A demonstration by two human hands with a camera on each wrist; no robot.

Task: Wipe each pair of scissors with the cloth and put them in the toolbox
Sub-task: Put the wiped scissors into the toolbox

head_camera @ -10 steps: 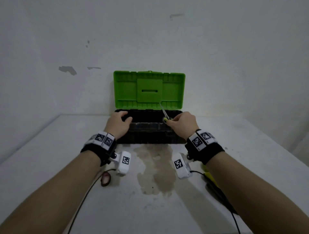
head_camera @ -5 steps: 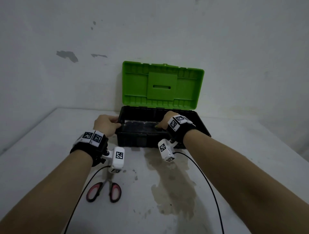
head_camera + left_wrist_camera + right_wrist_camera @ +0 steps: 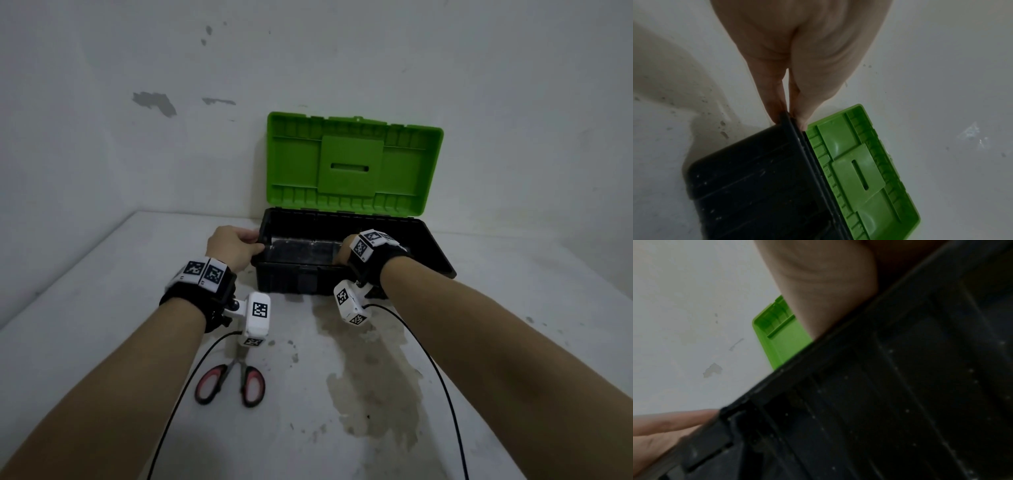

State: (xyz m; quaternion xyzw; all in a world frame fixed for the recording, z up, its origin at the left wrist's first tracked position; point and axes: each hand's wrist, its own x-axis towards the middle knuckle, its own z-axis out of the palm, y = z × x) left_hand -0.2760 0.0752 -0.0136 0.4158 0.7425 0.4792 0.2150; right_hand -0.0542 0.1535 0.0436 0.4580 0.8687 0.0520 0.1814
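Observation:
The black toolbox stands open on the table, its green lid upright against the wall. My left hand grips the box's front left corner; in the left wrist view the thumb and fingers pinch the black rim. My right hand reaches down into the box, and its fingers are hidden behind the wristband and the front wall. Red-handled scissors lie shut on the table below my left wrist. No cloth is in view.
A brownish stain runs down the white table from the box toward me. Black cables trail from both wrist cameras. The wall stands right behind the box, and the table's left edge slants away at far left.
A second ago my right hand held green-handled scissors above the box; it has since dropped inside. My left hand slid to the box's left corner. Little has moved in the last half second.

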